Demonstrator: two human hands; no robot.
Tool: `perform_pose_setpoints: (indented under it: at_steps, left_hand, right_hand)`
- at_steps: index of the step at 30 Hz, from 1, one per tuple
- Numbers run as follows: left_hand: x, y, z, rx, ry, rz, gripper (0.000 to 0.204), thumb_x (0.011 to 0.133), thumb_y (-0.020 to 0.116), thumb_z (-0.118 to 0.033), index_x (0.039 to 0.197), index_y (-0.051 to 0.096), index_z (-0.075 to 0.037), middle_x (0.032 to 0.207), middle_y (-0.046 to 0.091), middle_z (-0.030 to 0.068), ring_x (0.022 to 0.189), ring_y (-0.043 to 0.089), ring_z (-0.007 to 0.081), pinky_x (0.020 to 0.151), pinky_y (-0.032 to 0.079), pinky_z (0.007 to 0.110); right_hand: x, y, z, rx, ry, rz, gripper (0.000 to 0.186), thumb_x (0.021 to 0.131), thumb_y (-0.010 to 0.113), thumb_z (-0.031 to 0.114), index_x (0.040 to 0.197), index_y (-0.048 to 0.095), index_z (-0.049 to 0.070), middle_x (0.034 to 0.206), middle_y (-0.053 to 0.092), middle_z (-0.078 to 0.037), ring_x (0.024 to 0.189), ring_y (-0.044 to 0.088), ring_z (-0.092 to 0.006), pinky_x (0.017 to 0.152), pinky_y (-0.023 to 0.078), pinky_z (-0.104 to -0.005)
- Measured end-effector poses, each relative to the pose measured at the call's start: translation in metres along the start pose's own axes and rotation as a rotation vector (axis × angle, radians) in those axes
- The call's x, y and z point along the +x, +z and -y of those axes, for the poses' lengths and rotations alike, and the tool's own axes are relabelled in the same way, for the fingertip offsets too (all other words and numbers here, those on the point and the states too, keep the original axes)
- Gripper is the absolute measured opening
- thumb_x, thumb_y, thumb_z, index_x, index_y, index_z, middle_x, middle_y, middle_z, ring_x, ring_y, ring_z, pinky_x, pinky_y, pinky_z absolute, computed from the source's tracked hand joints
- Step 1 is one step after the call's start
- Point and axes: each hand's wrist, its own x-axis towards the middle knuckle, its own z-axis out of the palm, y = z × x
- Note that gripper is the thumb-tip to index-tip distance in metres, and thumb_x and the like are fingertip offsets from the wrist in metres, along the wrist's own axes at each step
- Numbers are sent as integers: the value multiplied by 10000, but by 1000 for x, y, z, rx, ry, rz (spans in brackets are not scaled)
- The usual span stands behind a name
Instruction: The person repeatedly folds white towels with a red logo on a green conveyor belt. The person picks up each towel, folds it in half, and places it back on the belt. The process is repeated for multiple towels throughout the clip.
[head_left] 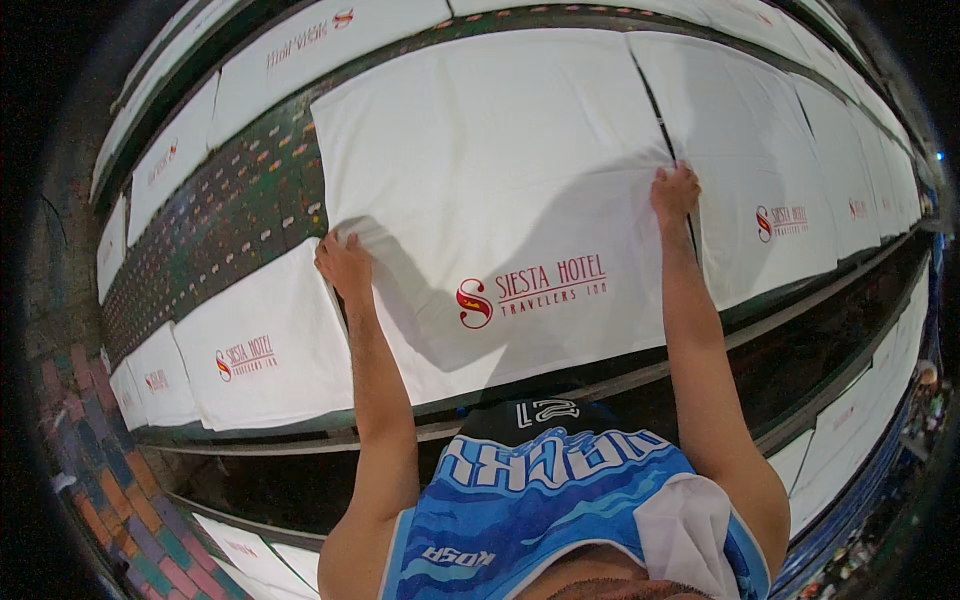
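A large white cloth with a red printed logo (500, 130) lies spread on a long green, speckled printing bed (240, 180). My left hand (344, 262) is at the cloth's left edge, fingers curled on it, beside a neighboring printed cloth (260, 330). My right hand (676, 192) grips the same cloth at its right edge, along a narrow dark gap beside another printed white cloth (760, 140). My forearms come up from the lower edge, and their shadows fall across the middle cloth.
More printed white cloths (270, 80) lie in rows on beds beyond and to both sides. A dark rail (250, 470) runs along the near edge, with further cloths (850, 400) at lower right. A multicolored brick floor (130, 500) shows at lower left.
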Motion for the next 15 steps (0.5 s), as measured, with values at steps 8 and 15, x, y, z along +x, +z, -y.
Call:
perform_pose_setpoints:
  at_steps: [8,15]
  left_hand:
    - [27,3,25,87,2,223,374,1007,637,-252,1169,612,84,1160,668,297,1144,623,467,1011,461,567]
    - [16,-16,37,-511,-79,74,411,1071,593,-225,1384,447,-2,1086,673,197,952,649,298,871,508,423]
  right_hand:
    - [13,-31,8,70,130,208,507,969,708,390,1347,637,61,1275,689,-217,1222,651,-395,1054,499,-487]
    - [-8,-92,29,681,136,292,354,1017,708,178,1331,596,57,1117,731,-117,1077,671,-179,977,520,-322]
